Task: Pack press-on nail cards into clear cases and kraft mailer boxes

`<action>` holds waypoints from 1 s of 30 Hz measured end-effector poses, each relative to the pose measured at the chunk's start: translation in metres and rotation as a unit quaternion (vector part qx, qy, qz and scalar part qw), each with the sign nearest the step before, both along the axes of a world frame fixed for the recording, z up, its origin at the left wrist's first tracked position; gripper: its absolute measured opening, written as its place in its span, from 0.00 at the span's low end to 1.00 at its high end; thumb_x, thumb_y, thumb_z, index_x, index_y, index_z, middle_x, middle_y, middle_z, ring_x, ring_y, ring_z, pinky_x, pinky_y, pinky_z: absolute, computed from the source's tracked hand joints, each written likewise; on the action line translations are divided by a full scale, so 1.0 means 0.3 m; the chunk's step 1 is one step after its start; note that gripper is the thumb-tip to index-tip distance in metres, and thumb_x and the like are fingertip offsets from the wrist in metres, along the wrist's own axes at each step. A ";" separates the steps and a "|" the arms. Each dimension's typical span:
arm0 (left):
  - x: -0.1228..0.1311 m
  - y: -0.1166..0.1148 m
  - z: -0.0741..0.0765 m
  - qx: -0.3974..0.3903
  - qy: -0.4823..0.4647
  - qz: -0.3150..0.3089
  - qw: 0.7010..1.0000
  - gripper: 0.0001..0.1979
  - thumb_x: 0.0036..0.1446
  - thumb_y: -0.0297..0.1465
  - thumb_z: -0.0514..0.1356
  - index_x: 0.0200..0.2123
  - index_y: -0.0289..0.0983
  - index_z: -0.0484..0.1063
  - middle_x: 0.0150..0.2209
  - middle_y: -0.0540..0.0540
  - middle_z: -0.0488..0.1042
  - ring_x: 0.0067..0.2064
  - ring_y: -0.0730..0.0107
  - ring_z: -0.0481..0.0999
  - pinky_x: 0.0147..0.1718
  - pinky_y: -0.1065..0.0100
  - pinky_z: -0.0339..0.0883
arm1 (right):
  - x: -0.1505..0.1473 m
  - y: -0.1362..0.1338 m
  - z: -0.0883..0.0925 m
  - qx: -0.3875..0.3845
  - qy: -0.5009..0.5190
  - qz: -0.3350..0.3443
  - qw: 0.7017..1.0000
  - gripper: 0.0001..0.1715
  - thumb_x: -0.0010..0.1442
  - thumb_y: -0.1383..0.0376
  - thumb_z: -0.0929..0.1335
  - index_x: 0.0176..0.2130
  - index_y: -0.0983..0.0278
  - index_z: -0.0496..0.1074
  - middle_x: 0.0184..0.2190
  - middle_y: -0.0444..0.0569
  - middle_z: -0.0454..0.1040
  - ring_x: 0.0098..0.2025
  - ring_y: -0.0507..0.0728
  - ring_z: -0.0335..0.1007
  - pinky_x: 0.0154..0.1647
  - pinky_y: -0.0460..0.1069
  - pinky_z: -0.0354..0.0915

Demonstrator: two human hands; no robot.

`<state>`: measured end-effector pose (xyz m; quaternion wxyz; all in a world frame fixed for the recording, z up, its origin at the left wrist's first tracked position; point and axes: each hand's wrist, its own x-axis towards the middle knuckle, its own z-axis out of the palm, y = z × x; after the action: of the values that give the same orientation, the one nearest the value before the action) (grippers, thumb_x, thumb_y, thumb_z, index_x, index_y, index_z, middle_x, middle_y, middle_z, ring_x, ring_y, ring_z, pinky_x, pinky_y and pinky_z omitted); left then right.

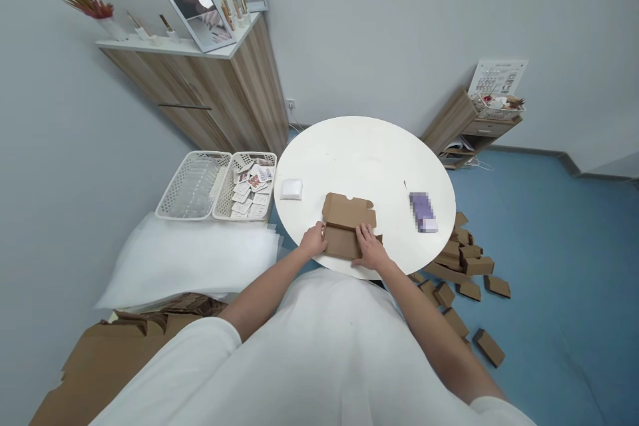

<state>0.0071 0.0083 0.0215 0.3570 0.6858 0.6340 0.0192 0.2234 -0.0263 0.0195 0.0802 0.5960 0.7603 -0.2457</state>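
Observation:
An opened brown cardboard box lies near the front edge of the round white table. Its lid flap stands folded back, away from me, with small tabs at the sides. My left hand grips the box's left side wall, the fingers partly hidden by the cardboard. At the right end, my right hand holds the box, its fingers over the inside and its thumb toward the front edge. On the table to the left is a small white packet. A blurred purple item lies to the right.
White baskets hold clear plastic pieces and printed cards at left. Beside me are a stack of translucent sheets and flat cardboard. Several folded boxes lie on the floor at right. Cabinets stand behind.

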 end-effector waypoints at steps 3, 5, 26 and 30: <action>-0.040 -0.010 0.009 0.039 -0.104 -0.056 0.992 0.49 0.39 0.40 0.66 0.60 0.38 0.42 0.48 0.40 0.65 0.46 0.58 0.68 0.41 0.62 0.63 | 0.007 0.000 -0.005 0.005 0.003 0.002 1.000 0.68 0.39 0.52 0.72 0.63 0.63 0.30 0.65 0.54 0.32 0.65 0.65 0.23 0.57 0.59 0.49; -0.058 -0.007 0.008 0.052 -0.134 -0.103 0.984 0.59 0.31 0.41 0.69 0.62 0.40 0.36 0.50 0.40 0.62 0.48 0.55 0.67 0.43 0.60 0.62 | 0.009 0.002 -0.006 0.009 0.005 0.003 1.000 0.68 0.39 0.52 0.72 0.63 0.63 0.30 0.65 0.54 0.33 0.65 0.65 0.23 0.57 0.59 0.48; 0.018 0.045 -0.008 -0.003 -0.090 -0.112 0.990 0.57 0.26 0.34 0.71 0.60 0.45 0.44 0.49 0.41 0.62 0.50 0.48 0.66 0.46 0.58 0.61 | 0.172 -0.175 -0.049 -0.025 0.357 -0.444 0.821 0.38 0.58 0.46 0.50 0.63 0.59 0.41 0.57 0.57 0.60 0.52 0.61 0.64 0.42 0.56 0.66; 0.034 0.044 -0.006 -0.005 -0.101 -0.115 0.988 0.57 0.26 0.33 0.71 0.60 0.45 0.44 0.50 0.40 0.61 0.52 0.48 0.65 0.47 0.59 0.60 | 0.171 -0.156 -0.037 -0.028 0.340 -0.420 0.841 0.39 0.57 0.44 0.49 0.59 0.63 0.52 0.52 0.54 0.67 0.48 0.58 0.67 0.38 0.51 0.67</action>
<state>0.0173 0.0214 0.0197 0.4223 0.7470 0.5115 0.0444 0.2748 -0.0732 0.0084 -0.2779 0.7349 0.4094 -0.4639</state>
